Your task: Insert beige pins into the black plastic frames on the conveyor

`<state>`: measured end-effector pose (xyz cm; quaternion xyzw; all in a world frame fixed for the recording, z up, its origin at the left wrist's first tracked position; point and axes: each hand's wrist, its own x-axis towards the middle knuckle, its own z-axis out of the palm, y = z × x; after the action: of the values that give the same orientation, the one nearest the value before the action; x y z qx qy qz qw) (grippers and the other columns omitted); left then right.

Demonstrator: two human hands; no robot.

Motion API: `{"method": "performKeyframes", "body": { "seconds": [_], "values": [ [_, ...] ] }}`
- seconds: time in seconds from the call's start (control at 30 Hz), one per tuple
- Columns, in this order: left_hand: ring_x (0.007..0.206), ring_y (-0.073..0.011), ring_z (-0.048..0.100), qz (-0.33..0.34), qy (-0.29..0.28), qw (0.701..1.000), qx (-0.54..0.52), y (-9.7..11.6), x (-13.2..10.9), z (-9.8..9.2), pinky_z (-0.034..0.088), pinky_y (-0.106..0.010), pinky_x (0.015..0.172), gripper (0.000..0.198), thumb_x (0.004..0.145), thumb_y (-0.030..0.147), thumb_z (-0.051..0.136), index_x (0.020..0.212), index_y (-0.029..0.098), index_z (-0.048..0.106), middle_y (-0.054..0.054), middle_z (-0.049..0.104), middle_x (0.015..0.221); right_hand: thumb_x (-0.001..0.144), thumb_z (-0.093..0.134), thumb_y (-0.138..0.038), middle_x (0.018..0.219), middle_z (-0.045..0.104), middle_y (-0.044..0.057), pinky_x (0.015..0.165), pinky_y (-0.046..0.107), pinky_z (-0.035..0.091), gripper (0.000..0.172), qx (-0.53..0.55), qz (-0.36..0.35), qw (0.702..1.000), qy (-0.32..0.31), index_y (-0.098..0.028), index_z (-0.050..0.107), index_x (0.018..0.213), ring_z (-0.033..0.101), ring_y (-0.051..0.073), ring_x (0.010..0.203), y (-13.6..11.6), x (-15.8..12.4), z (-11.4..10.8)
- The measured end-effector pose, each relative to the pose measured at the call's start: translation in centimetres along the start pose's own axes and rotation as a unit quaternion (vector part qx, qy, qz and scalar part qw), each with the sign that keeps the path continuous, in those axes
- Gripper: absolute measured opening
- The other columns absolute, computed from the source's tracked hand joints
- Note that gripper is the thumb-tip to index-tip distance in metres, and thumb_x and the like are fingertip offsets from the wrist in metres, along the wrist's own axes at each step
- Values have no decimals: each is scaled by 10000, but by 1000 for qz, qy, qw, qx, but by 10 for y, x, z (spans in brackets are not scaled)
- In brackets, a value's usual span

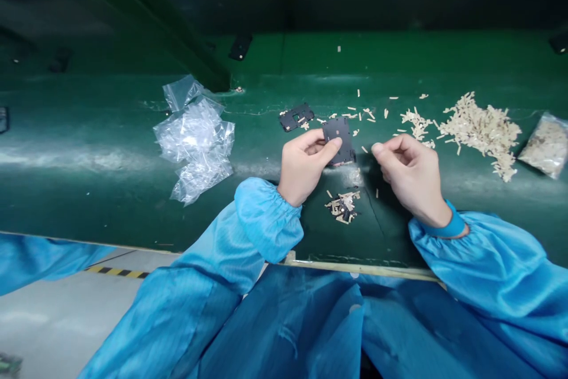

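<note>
Green worktop [80,190] held crumpled plastic bags [197,142] left, pale strips [479,133] right; left hand [304,166] pinched a black plate [339,138], right hand [412,181] fingers pressed together.

The black plate [338,130] has a perhaps pinkish edge; right of it lie cream strips [479,130] on a green belt [89,190], with finely striped blue sleeves [266,219] below it.

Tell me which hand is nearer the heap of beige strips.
Right. The right hand is to the heap of beige strips' left, not touching it; the left hand is farther left, beyond the black plate it holds.
</note>
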<state>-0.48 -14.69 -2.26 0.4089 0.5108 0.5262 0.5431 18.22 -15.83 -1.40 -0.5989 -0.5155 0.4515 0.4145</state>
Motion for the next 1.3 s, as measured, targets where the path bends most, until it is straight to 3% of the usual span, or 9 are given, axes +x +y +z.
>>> {"method": "performKeyframes", "body": {
  "seconds": [0.17, 0.43, 0.73, 1.07, 1.3],
  "values": [
    [668, -121, 673, -6, -4, 1000, -31, 0, -1, 0, 583, -233, 566, 226, 756, 350, 821, 882, 173, 757, -10, 749, 806, 821, 785, -537, 540, 488, -50, 437, 252, 322, 377, 64, 21, 997, -27, -214, 605, 750, 398, 94, 462, -1, 1, 1],
    [665, -119, 689, 6, -11, 1000, -17, -1, -3, 2, 607, -242, 609, 215, 776, 346, 814, 897, 178, 759, -6, 762, 817, 813, 789, -507, 550, 517, -49, 413, 230, 318, 349, 55, 14, 997, -61, -203, 621, 783, 431, 89, 459, -8, -2, 4],
    [644, -107, 683, 14, -12, 1000, 4, 0, -5, 2, 609, -228, 609, 205, 780, 330, 816, 895, 171, 757, -2, 754, 813, 836, 776, -462, 707, 626, -5, 513, 246, 389, 299, 57, -13, 994, -96, -191, 648, 843, 501, 98, 571, -2, -4, 6],
    [656, -118, 691, -3, -44, 999, 8, 0, -6, 1, 606, -237, 613, 227, 803, 354, 805, 946, 180, 777, -19, 769, 838, 825, 768, -500, 605, 539, -47, 434, 233, 333, 348, 95, 11, 987, -126, -191, 608, 810, 438, 78, 491, -7, -2, 6],
    [659, -115, 674, -43, -63, 997, -33, 3, -5, 1, 592, -227, 589, 240, 778, 368, 825, 923, 182, 781, -19, 756, 820, 845, 764, -465, 567, 567, -55, 455, 230, 382, 318, 148, 48, 973, -168, -197, 593, 828, 476, 79, 459, -7, -2, 4]
  ]
}}
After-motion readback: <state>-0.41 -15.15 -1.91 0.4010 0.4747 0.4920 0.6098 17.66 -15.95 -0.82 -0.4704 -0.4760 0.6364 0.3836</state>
